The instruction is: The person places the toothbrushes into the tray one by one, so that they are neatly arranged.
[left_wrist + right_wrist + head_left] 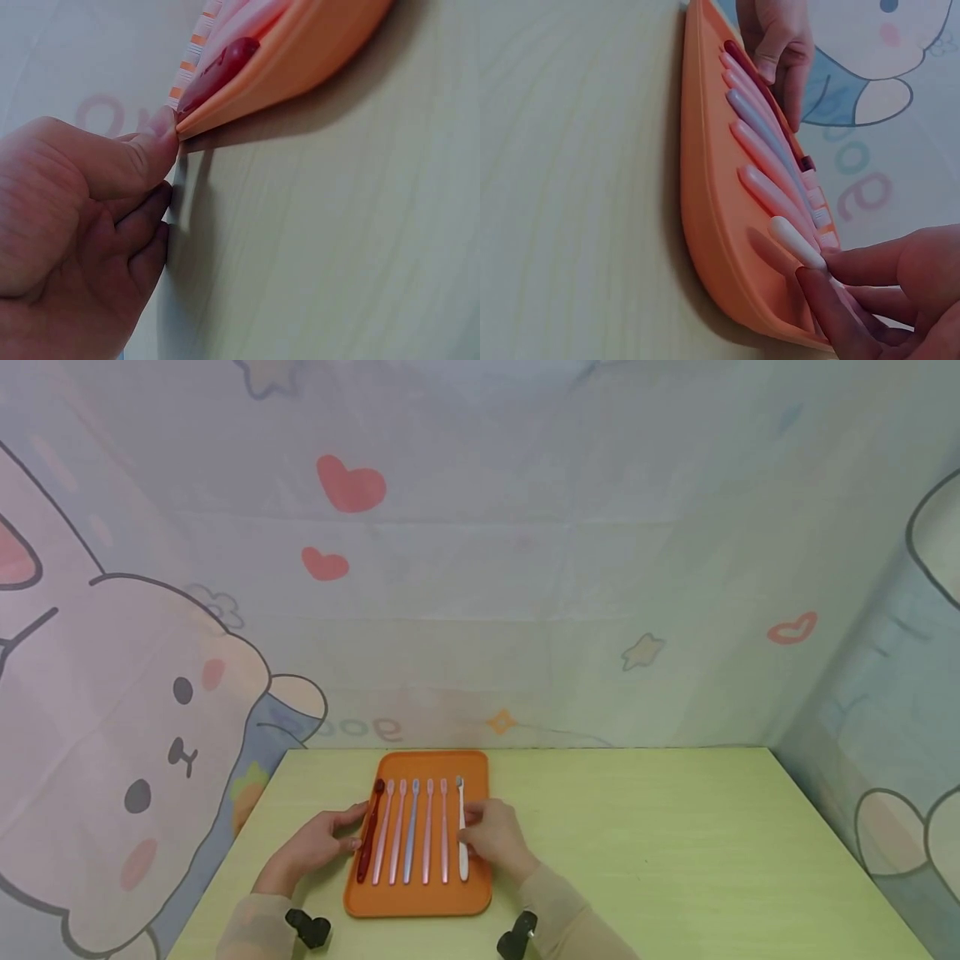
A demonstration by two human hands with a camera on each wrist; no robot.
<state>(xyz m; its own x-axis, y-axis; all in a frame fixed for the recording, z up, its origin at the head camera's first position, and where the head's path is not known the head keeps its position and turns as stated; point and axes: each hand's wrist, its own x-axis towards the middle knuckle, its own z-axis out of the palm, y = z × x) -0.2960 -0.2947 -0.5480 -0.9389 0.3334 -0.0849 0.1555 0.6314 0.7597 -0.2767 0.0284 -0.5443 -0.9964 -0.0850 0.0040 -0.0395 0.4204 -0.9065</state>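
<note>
An orange tray point(420, 903) lies on the table with a row of toothbrushes in it. Along its left rim rests a dark red toothbrush point(369, 837). Beside it are several pink toothbrushes point(427, 843) and a blue toothbrush point(411, 835). My right hand point(498, 839) pinches a white toothbrush point(793, 241) between thumb and fingers, at the row's right end. At the left rim, my left hand point(318, 843) touches the tray next to the red toothbrush, its thumb point(154, 142) against the rim and its fingers loosely bent. Some of its fingertips are hidden.
The tray stands on a pale yellow-green table point(660, 843). Behind it hangs a cloth backdrop point(480, 568) with printed hearts and a rabbit. Black wrist cameras point(309, 928) sit on both forearms.
</note>
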